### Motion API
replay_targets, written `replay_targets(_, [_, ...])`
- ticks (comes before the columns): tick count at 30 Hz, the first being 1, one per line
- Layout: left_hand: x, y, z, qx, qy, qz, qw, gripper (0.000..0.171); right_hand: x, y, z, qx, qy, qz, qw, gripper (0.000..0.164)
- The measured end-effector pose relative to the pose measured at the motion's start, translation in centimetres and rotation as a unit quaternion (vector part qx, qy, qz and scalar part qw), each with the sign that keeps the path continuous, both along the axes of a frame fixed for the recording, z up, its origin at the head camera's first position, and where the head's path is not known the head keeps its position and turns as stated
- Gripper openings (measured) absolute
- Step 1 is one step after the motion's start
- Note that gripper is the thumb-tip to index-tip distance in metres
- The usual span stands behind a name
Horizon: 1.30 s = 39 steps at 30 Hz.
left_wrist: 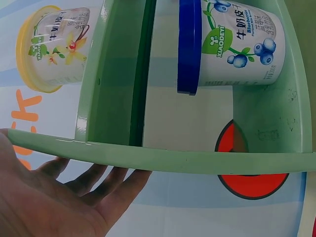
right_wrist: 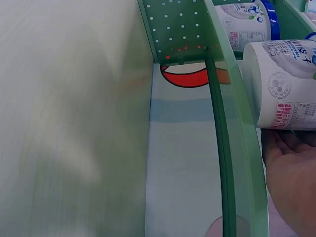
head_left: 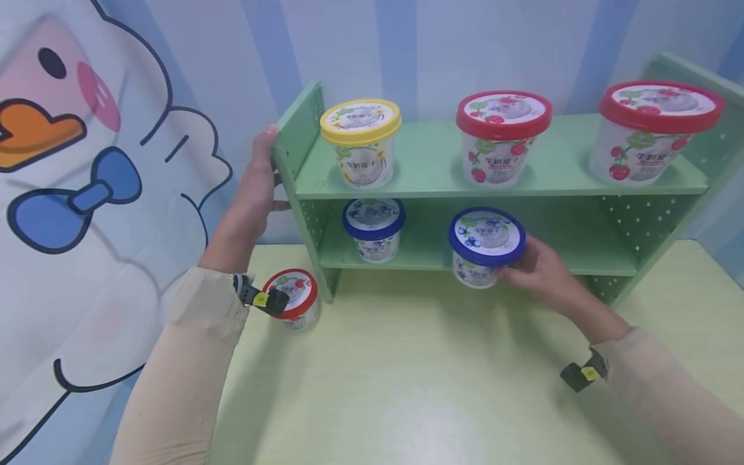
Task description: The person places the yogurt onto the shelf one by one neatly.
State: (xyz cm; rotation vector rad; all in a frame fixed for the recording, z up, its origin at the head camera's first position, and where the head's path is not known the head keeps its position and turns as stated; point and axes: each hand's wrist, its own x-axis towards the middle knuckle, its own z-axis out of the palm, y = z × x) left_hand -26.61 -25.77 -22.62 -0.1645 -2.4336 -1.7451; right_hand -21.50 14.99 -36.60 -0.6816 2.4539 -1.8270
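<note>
My right hand (head_left: 543, 274) grips the side of a white ice cream cup with a blue lid (head_left: 487, 236) and blueberry print. The cup is upright, in front of the lower shelf's edge. In the right wrist view that cup (right_wrist: 286, 84) overlaps the shelf board, with fingers under its side. My left hand (head_left: 256, 184) rests against the outer side of the green shelf unit's left panel (head_left: 299, 135), its fingers extended in the left wrist view. A second blue-lidded cup (head_left: 374, 229) stands on the lower shelf, at the left.
The upper shelf (head_left: 427, 158) bears a yellow-lidded cup (head_left: 360, 142) and two red-lidded cups, one mid-shelf (head_left: 503, 139), one at right (head_left: 653, 132). Another red-lidded cup (head_left: 299, 300) stands on the pale table (head_left: 407, 374) beside my left wrist. A cartoon-printed wall (head_left: 192, 58) is behind.
</note>
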Motion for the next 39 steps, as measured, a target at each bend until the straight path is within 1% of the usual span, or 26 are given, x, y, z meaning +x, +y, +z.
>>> replay_targets(7, [-0.2, -0.1, -0.1, -0.004, 0.002, -0.004, 1.0000, 0.077, -0.7, 0.3, 0.2, 0.006, 0.003, -0.005, 1.000, 0.066])
replay_targets(11, [-0.2, 0.0, -0.1, -0.005, 0.000, -0.001, 1.0000, 0.077, -0.9, 0.5, 0.5, 0.025, -0.002, -0.020, 0.999, 0.066])
replay_targets(15, [-0.1, 0.0, -0.1, -0.007, -0.001, 0.001, 1.0000, 0.078, -1.1, 0.7, 0.9, 0.037, -0.010, -0.025, 0.999, 0.066])
replay_targets(20, [-0.1, 0.0, -0.1, -0.008, 0.001, -0.002, 1.0000, 0.078, -1.3, 0.8, 1.1, 0.048, -0.017, -0.023, 0.998, 0.067])
replay_targets(23, [-0.1, 0.0, -0.1, -0.008, 0.002, -0.004, 1.0000, 0.078, -1.5, 0.8, 1.3, 0.052, -0.013, -0.020, 0.998, 0.068])
replay_targets(28, [0.0, 0.0, -0.1, -0.002, 0.003, -0.005, 1.0000, 0.077, -1.9, 1.0, 1.5, 0.057, -0.014, -0.011, 0.998, 0.073])
replay_targets(32, [0.0, 0.0, -0.1, -0.001, 0.004, -0.006, 1.0000, 0.076, -2.1, 1.1, 1.5, 0.052, -0.025, -0.001, 0.998, 0.078])
replay_targets(35, [0.0, 0.0, 0.0, -0.006, 0.005, -0.005, 1.0000, 0.076, -2.4, 1.3, 1.4, 0.051, -0.033, 0.000, 0.998, 0.080])
replay_targets(39, [0.1, 0.0, 0.0, -0.011, 0.002, -0.003, 0.9999, 0.078, -2.7, 1.5, 1.3, 0.062, -0.037, -0.003, 0.997, 0.081])
